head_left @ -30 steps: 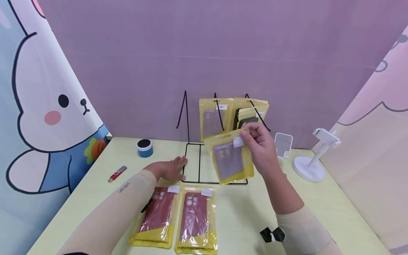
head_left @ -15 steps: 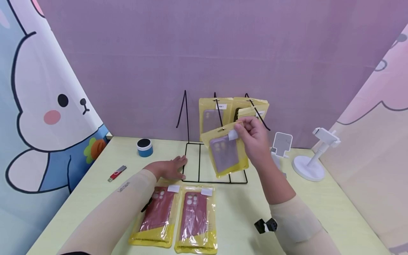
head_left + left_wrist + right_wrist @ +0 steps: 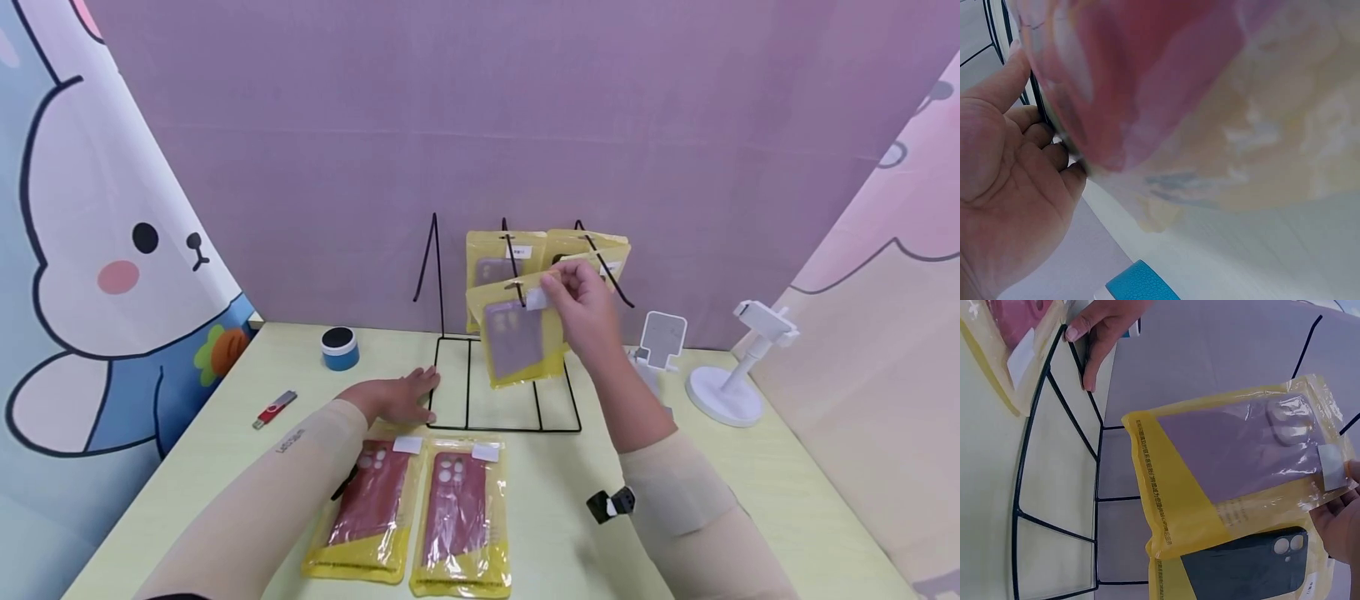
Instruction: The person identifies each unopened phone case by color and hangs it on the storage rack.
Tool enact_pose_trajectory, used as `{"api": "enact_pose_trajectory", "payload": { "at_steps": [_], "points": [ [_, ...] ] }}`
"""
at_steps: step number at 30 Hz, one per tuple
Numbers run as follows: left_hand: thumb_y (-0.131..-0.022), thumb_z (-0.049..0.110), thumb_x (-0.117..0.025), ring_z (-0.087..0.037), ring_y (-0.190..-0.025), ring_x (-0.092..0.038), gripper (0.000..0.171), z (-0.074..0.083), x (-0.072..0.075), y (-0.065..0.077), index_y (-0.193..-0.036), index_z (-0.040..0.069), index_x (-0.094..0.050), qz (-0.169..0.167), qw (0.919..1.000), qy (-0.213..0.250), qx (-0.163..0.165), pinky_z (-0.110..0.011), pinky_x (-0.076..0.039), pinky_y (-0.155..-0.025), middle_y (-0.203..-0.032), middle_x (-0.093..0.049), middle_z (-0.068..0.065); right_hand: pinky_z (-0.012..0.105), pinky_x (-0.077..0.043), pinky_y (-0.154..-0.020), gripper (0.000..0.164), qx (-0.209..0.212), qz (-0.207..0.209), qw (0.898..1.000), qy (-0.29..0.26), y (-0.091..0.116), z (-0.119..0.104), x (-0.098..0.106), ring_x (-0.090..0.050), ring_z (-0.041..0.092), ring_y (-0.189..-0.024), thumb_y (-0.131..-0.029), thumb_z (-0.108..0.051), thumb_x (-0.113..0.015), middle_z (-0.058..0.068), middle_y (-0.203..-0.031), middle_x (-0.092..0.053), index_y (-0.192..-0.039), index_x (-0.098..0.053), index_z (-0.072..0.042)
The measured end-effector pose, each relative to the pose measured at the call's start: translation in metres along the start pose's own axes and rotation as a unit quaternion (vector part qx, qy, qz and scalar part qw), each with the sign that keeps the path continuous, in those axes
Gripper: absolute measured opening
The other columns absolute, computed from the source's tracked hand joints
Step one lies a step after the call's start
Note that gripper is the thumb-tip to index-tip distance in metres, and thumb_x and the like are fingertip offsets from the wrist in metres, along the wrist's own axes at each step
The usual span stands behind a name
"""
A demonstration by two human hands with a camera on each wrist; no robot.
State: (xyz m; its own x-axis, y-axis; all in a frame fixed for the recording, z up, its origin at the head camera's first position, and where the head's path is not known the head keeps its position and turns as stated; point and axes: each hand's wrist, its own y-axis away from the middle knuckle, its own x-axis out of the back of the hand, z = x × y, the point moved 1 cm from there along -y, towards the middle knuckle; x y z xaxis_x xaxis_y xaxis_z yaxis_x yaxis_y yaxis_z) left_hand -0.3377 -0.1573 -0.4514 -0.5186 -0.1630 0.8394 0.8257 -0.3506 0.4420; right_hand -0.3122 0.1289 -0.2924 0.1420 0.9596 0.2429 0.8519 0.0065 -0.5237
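My right hand [image 3: 588,304] pinches the top corner of a yellow-edged pouch [image 3: 513,342] holding a lilac phone case. Its hang hole is level with the middle hook of a black wire rack [image 3: 502,430]; whether the hook is through it, I cannot tell. My left hand [image 3: 393,400] rests on the left side of the rack's base, thumb at the front corner. Behind the held pouch, another lilac-case pouch [image 3: 487,250] hangs on the middle hook. Pouches with black phone cases [image 3: 1247,562] hang on the right hook. The left hook [image 3: 427,254] is bare.
Two pouches with red phone cases, one left [image 3: 375,508] and one right [image 3: 459,517], lie before the rack. A blue round speaker-like object [image 3: 341,350] and a red USB stick [image 3: 274,409] lie left. White phone stands [image 3: 726,396] are at right.
My right hand has carried the lilac-case pouch up and left, to the tip of the rack's middle hook. The left hand has stayed on the rack's base.
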Motion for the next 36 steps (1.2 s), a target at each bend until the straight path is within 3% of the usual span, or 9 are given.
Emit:
{"api": "enact_pose_trajectory", "payload": {
  "at_steps": [7, 14, 36],
  "points": [
    [-0.094, 0.051, -0.06, -0.03, -0.153, -0.001, 0.085, 0.0, 0.0, 0.002, -0.159, 0.027, -0.01, 0.004, 0.9999, -0.006, -0.014, -0.057, -0.018, -0.12, -0.167, -0.001, -0.003, 0.029, -0.046, -0.071, 0.033, -0.018, 0.011, 0.996, 0.085, -0.015, 0.002, -0.004, -0.053, 0.017, -0.082, -0.095, -0.039, -0.063, 0.004, -0.091, -0.06, -0.11, -0.06, -0.01],
    [-0.093, 0.051, -0.061, -0.029, -0.153, -0.002, 0.086, 0.001, 0.001, 0.002, -0.159, 0.028, -0.011, 0.003, 1.0, 0.003, -0.006, -0.058, -0.02, -0.119, -0.167, -0.002, -0.002, 0.033, -0.046, -0.071, 0.03, -0.028, 0.016, 0.988, 0.148, -0.026, 0.003, -0.005, -0.054, 0.019, -0.083, -0.096, -0.04, -0.062, 0.004, -0.095, -0.06, -0.11, -0.059, -0.014],
    [-0.093, 0.051, -0.06, -0.028, -0.153, -0.001, 0.085, 0.001, 0.001, 0.004, -0.159, 0.029, -0.01, 0.002, 0.9999, 0.01, -0.003, -0.058, -0.019, -0.119, -0.167, -0.001, -0.003, 0.037, -0.048, -0.079, 0.037, -0.055, 0.023, 0.978, 0.202, -0.045, 0.012, -0.01, -0.057, 0.022, -0.092, -0.096, -0.046, -0.059, 0.004, -0.103, -0.062, -0.113, -0.058, -0.013]
  ]
}}
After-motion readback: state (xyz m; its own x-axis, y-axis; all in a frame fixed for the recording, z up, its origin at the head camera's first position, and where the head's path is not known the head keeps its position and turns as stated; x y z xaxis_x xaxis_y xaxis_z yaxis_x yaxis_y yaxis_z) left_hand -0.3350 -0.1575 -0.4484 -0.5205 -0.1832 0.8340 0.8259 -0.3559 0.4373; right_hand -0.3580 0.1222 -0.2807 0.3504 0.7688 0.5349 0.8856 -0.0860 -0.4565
